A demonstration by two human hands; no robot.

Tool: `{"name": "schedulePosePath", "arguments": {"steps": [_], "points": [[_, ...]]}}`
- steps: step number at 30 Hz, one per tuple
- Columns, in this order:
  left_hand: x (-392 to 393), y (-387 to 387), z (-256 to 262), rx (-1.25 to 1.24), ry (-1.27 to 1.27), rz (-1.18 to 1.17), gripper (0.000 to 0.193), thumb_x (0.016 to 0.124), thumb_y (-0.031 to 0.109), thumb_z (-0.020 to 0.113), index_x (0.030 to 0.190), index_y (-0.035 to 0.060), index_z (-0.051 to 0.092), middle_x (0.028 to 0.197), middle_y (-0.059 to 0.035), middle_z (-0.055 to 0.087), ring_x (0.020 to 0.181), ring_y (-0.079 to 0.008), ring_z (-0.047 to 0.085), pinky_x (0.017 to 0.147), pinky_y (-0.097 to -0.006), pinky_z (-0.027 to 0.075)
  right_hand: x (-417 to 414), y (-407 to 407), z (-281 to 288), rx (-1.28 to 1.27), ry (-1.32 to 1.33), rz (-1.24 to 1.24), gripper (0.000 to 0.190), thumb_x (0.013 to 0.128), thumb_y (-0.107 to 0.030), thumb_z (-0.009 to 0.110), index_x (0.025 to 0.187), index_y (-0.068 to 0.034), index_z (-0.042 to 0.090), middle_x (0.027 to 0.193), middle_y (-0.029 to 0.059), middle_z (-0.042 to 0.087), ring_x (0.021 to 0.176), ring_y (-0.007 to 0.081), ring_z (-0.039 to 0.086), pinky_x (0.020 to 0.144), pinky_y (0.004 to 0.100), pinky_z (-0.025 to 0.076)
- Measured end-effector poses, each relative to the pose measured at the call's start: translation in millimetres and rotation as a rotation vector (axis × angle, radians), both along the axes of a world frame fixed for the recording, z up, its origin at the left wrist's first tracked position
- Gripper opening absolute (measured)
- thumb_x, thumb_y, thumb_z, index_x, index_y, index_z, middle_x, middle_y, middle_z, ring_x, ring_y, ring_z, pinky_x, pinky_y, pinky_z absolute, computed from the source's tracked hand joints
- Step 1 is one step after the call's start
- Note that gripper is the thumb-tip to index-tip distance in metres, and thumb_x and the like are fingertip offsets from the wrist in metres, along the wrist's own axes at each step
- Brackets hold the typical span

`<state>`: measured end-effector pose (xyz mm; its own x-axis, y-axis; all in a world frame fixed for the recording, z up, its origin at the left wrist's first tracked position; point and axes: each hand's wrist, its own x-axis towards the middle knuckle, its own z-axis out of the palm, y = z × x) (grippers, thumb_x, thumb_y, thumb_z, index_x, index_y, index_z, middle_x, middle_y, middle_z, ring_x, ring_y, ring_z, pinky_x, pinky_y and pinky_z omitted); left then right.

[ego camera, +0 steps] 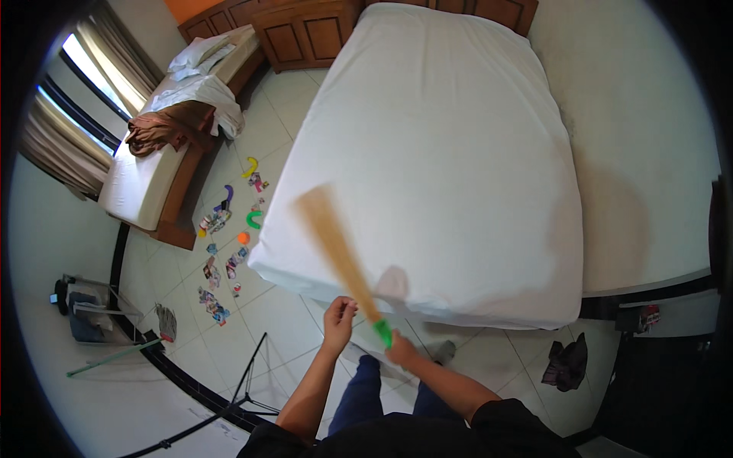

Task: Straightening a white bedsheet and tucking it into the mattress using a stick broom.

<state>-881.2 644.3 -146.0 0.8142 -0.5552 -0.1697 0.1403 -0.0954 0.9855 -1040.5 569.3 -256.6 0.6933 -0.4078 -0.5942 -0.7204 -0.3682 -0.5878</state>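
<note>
My right hand is closed around the green handle of a stick broom, whose tan bristles point up and left over the near part of the bed. The bristles are blurred. My left hand is raised beside the broom, near the bed's front edge, with its fingers curled; whether it holds something small cannot be seen. A white fitted sheet covers the large bed in front of me, with shallow wrinkles along its surface.
Toys and small packets lie scattered on the tiled floor at left. Beyond them stands a narrow bed with a brown blanket. A mop, a black tripod and a dark cloth are near me.
</note>
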Motion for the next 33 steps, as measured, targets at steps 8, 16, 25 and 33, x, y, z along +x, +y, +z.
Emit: {"name": "schedulePosePath", "arguments": {"steps": [8, 16, 25, 33], "points": [[120, 158, 24, 0.082, -0.112, 0.32, 0.009, 0.086, 0.014, 0.048, 0.08, 0.0068, 0.049, 0.072, 0.0, 0.051, 0.065, -0.0066, 0.046, 0.06, -0.0195, 0.036, 75, -9, 59, -0.019, -0.22, 0.011, 0.033, 0.067, -0.025, 0.064, 0.09, -0.005, 0.053, 0.079, 0.0175, 0.058, 0.074, 0.0336, 0.057, 0.067, 0.0409, 0.044], [176, 186, 60, 0.069, -0.187, 0.288, 0.01, 0.085, 0.013, 0.048, 0.079, 0.005, 0.049, 0.071, 0.0003, 0.05, 0.066, -0.0065, 0.046, 0.059, -0.0201, 0.037, 173, -115, 20, 0.049, -0.353, -1.169, 0.012, 0.068, -0.012, 0.056, 0.07, -0.002, 0.05, 0.05, 0.0083, 0.05, 0.038, 0.0203, 0.05, 0.039, 0.034, 0.042], [290, 136, 121, 0.059, -0.411, 0.017, 0.007, 0.083, 0.008, 0.051, 0.081, 0.0007, 0.051, 0.07, -0.0012, 0.053, 0.063, -0.0062, 0.048, 0.059, -0.0199, 0.039, 228, -9, 66, -0.181, 0.115, 0.057, 0.027, 0.065, -0.016, 0.054, 0.088, -0.001, 0.052, 0.091, 0.0199, 0.058, 0.091, 0.0322, 0.055, 0.076, 0.0408, 0.044], [343, 133, 153, 0.083, -0.422, -0.182, 0.01, 0.085, 0.011, 0.05, 0.082, 0.0023, 0.049, 0.071, 0.0005, 0.051, 0.067, -0.0061, 0.046, 0.062, -0.0193, 0.038, 171, -92, 89, -0.477, -0.073, -0.702, 0.021, 0.066, -0.014, 0.059, 0.082, -0.001, 0.053, 0.073, 0.0158, 0.059, 0.072, 0.0308, 0.059, 0.062, 0.0407, 0.047]]}}
